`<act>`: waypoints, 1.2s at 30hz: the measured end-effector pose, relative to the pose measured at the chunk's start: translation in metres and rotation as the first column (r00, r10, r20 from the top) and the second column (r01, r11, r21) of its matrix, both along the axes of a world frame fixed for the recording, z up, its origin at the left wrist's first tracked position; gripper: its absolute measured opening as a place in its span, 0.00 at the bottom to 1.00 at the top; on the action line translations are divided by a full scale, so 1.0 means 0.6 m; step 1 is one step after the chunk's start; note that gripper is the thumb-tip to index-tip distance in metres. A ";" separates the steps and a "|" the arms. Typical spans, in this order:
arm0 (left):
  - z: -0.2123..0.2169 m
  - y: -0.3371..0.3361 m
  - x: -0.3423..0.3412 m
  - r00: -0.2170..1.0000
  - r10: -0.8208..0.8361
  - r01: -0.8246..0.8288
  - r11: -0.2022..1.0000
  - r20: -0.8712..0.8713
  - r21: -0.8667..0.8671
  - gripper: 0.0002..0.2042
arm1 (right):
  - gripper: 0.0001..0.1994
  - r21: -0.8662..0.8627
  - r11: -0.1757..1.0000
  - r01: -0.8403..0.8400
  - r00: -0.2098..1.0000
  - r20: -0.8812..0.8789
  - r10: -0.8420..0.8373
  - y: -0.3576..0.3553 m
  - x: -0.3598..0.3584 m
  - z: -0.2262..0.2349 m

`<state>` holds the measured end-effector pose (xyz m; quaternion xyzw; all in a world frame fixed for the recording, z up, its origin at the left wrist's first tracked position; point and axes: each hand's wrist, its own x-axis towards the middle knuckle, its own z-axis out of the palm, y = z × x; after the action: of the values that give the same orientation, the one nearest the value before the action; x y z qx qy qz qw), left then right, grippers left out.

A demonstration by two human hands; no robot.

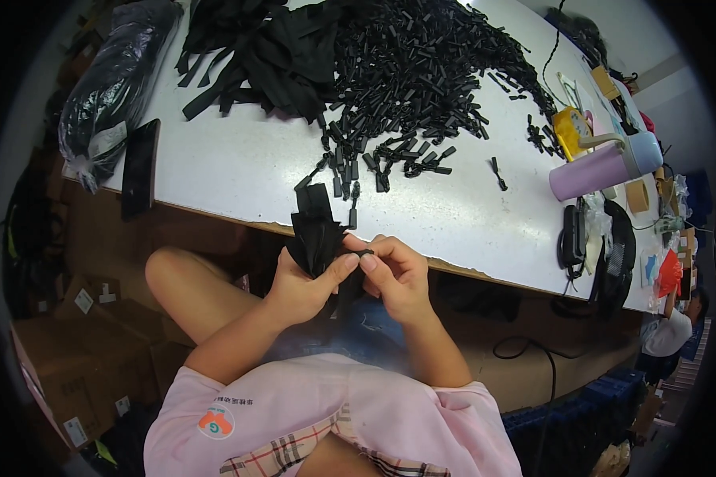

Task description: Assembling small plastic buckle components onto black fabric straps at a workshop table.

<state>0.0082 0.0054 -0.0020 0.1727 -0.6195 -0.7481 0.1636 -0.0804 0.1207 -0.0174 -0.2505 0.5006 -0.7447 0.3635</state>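
Note:
My left hand (pixel 306 285) grips a bundle of black fabric straps (pixel 317 226) that stands up from my fist, just below the table's near edge. My right hand (pixel 398 274) meets it thumb to thumb and pinches a small black plastic piece (pixel 363 253) at the straps' side. On the white table (pixel 239 167) above lie a large heap of the same small black plastic pieces (pixel 422 71) and a pile of loose black straps (pixel 254 52).
A black phone (pixel 140 165) and a black plastic bag (pixel 111 83) lie at the table's left end. A lilac bottle (pixel 601 168), a yellow object (pixel 571 131), tape and cables sit at the right. Cardboard boxes (pixel 79 358) stand on the floor at left. Another person (pixel 676 326) sits far right.

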 end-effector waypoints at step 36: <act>-0.010 -0.031 0.008 0.943 -0.278 0.231 0.943 0.184 0.241 0.12 | 0.09 -0.010 0.977 0.211 0.704 -0.693 -0.159 -0.023 0.012 0.038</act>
<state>0.0130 -0.0130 -0.0079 0.1873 -0.5658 -0.8027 -0.0227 -0.0730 0.1068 0.0052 -0.4448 0.6480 -0.6127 0.0831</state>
